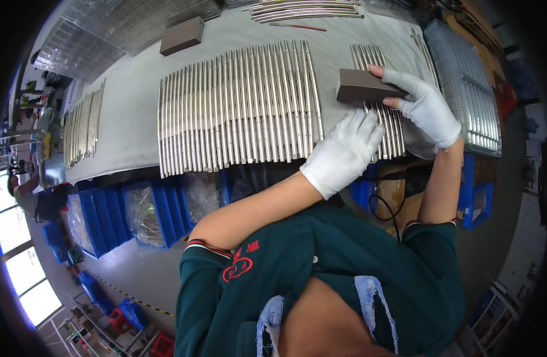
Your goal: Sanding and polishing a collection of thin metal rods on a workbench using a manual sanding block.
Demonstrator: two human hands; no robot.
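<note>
My right hand (425,106), in a white glove with the thumb and a fingertip bare, grips a brown rectangular block (362,87). The block lies across a small row of slim metal rods (395,132) at the right of the table. Just below the block, my left hand (343,150), also gloved in white, rests with its fingers stretched flat over the same rods. It covers part of them, and its wrist is close to the right end of a wide row of similar rods (237,107) laid side by side.
Another brown block (181,37) sits at the back left, near clear plastic trays (94,41). More rods lie far left (83,128) and at the back (306,10), near a thin reddish stick (297,27). Clear trays (473,95) stand right; blue bins (157,211) line the table's near edge.
</note>
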